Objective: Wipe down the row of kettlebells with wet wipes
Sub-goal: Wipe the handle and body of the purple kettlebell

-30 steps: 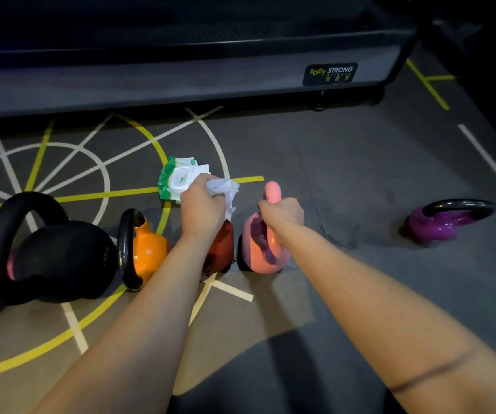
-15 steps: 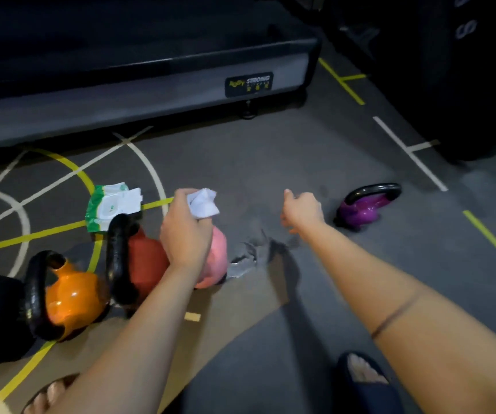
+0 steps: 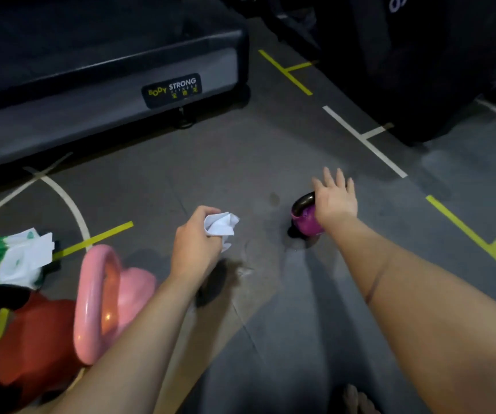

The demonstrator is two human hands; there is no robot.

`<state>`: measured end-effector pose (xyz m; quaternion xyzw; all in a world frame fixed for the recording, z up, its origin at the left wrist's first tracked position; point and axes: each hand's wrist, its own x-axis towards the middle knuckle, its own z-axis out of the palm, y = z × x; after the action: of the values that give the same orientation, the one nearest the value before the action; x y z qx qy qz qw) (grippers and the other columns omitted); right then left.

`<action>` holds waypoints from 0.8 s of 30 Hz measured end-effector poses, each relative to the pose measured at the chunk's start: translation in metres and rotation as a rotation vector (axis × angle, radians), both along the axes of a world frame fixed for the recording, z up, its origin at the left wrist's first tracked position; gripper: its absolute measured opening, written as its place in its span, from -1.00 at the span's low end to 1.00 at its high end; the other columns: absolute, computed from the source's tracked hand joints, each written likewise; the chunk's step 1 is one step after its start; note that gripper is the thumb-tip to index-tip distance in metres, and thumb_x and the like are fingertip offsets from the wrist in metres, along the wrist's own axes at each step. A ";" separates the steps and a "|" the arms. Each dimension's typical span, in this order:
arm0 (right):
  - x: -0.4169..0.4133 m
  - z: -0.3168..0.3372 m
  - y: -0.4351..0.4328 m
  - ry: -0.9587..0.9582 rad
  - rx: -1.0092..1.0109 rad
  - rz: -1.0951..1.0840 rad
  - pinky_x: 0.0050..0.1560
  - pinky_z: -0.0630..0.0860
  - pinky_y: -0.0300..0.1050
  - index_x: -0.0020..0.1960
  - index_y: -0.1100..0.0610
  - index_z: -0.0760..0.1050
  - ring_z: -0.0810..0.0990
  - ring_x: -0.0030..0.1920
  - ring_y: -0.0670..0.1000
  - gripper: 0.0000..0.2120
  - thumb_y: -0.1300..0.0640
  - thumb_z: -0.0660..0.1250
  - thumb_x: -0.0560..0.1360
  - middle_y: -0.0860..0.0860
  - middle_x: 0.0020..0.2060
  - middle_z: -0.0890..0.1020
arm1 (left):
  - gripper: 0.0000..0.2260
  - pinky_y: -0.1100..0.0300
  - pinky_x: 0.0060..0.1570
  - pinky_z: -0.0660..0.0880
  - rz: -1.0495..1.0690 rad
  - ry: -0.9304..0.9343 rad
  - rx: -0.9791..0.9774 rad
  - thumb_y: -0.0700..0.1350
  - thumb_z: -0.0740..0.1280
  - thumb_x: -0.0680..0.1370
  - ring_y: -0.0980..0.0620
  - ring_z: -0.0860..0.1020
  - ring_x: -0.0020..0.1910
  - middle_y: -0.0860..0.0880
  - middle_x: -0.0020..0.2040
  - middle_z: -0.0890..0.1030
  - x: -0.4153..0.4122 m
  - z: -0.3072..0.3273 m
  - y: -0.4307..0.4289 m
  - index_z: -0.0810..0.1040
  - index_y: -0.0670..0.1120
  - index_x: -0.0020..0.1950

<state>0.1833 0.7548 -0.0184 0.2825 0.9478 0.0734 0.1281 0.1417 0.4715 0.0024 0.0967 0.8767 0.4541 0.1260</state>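
Kettlebells low on my left, one purple one under my right hand.

My right hand hovers with fingers spread apart over the small glossy purple kettlebell with a dark handle lying on the grey gym floor; whether my palm touches it I cannot tell. My left hand is closed on a crumpled white wet wipe. Left of that hand lies the pink kettlebell with a thick loop handle, then the red kettlebell just beside it. Beyond them sits the green-and-white wet-wipe pack.
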 end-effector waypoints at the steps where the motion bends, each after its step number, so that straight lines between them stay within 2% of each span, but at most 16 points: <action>1: -0.006 -0.003 0.008 -0.047 0.020 0.045 0.58 -0.02 0.16 0.50 0.08 0.31 0.10 0.59 0.19 -0.50 0.22 0.21 0.57 0.14 0.55 0.28 | -0.76 0.53 -0.36 0.38 -0.001 0.006 -0.008 -0.24 0.41 0.50 0.47 0.52 -0.23 0.12 -0.09 0.64 -0.004 -0.004 -0.001 0.60 0.05 0.08; 3: -0.014 -0.004 0.016 -0.065 0.022 0.110 0.53 0.15 0.07 0.29 0.11 0.51 0.43 0.40 0.17 -0.66 0.22 0.25 0.53 0.13 0.29 0.57 | -0.79 0.53 -0.36 0.37 -0.011 0.006 -0.043 -0.22 0.40 0.51 0.49 0.51 -0.22 0.11 -0.09 0.65 -0.009 -0.010 -0.004 0.61 0.05 0.07; 4: -0.016 -0.002 0.018 -0.076 0.011 0.131 0.44 0.28 0.02 0.21 0.10 0.56 0.53 0.29 0.17 -0.71 0.20 0.28 0.51 0.11 0.18 0.63 | -0.79 0.54 -0.36 0.36 -0.014 -0.007 -0.052 -0.22 0.40 0.51 0.48 0.52 -0.22 0.10 -0.09 0.65 -0.010 -0.013 -0.006 0.62 0.04 0.07; 6: -0.019 0.003 0.014 -0.116 -0.015 0.161 0.10 0.45 -0.04 0.12 0.05 0.60 0.62 0.15 0.19 -0.77 0.09 0.33 0.49 0.09 0.07 0.65 | -0.81 0.54 -0.37 0.36 -0.001 -0.030 -0.061 -0.22 0.41 0.51 0.37 0.56 -0.23 0.07 -0.09 0.66 -0.013 -0.019 -0.010 0.63 0.02 0.07; 8: -0.018 0.001 0.000 -0.135 -0.038 0.208 -0.08 0.43 -0.06 0.08 0.00 0.61 0.65 0.10 0.20 -0.75 -0.07 0.35 0.46 0.07 0.04 0.65 | -0.81 0.49 -0.33 0.40 0.020 -0.029 -0.077 -0.18 0.42 0.50 0.21 0.59 -0.17 0.05 -0.08 0.68 -0.012 -0.022 -0.014 0.63 0.04 0.07; 11: -0.012 -0.008 -0.028 -0.132 -0.072 0.256 -0.08 0.43 -0.05 0.09 0.03 0.61 0.65 0.10 0.21 -0.72 -0.10 0.32 0.48 0.09 0.07 0.65 | -0.75 0.10 -0.12 0.55 0.000 0.002 -0.171 -0.16 0.42 0.47 -0.11 0.62 -0.03 -0.01 -0.05 0.70 -0.006 -0.027 -0.023 0.61 0.10 0.10; 13: -0.007 -0.004 -0.045 -0.104 -0.144 0.196 -0.06 0.45 -0.05 0.08 0.07 0.61 0.65 0.08 0.23 -0.72 -0.08 0.33 0.50 0.12 0.05 0.65 | -0.70 -0.01 -0.09 0.56 -0.051 0.046 -0.228 -0.17 0.39 0.45 -0.19 0.61 0.00 -0.05 -0.03 0.70 -0.004 -0.019 -0.030 0.60 0.12 0.13; 17: -0.002 0.013 -0.101 -0.055 -0.296 0.165 -0.03 0.52 -0.02 0.08 0.11 0.61 0.65 0.05 0.25 -0.71 -0.04 0.36 0.46 0.16 0.02 0.65 | -0.75 -0.06 -0.09 0.56 0.004 0.135 -0.205 -0.13 0.37 0.49 -0.24 0.61 0.01 -0.11 -0.03 0.70 -0.014 0.010 -0.049 0.60 0.10 0.14; 21: -0.006 0.015 -0.185 -0.084 -0.434 0.260 -0.11 0.45 -0.06 0.11 0.09 0.59 0.64 0.05 0.24 -0.76 0.00 0.37 0.49 0.14 0.02 0.63 | -0.82 -0.11 0.03 0.53 0.071 0.276 -0.293 -0.11 0.37 0.51 -0.30 0.61 0.00 -0.17 -0.07 0.69 -0.019 0.040 -0.091 0.60 0.02 0.11; 24: -0.007 0.007 -0.223 -0.064 -0.567 0.208 -0.15 0.44 -0.06 0.06 0.13 0.57 0.62 -0.04 0.23 -0.80 0.02 0.39 0.53 0.13 -0.08 0.60 | -0.90 -0.03 0.02 0.45 0.058 0.308 -0.389 -0.05 0.29 0.58 -0.26 0.58 -0.05 -0.17 -0.14 0.66 -0.020 0.047 -0.137 0.58 -0.01 -0.04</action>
<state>0.1768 0.5313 -0.0114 0.1342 0.9498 -0.1727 0.2236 0.1214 0.3350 0.0498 0.1133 0.9588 0.2603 -0.0058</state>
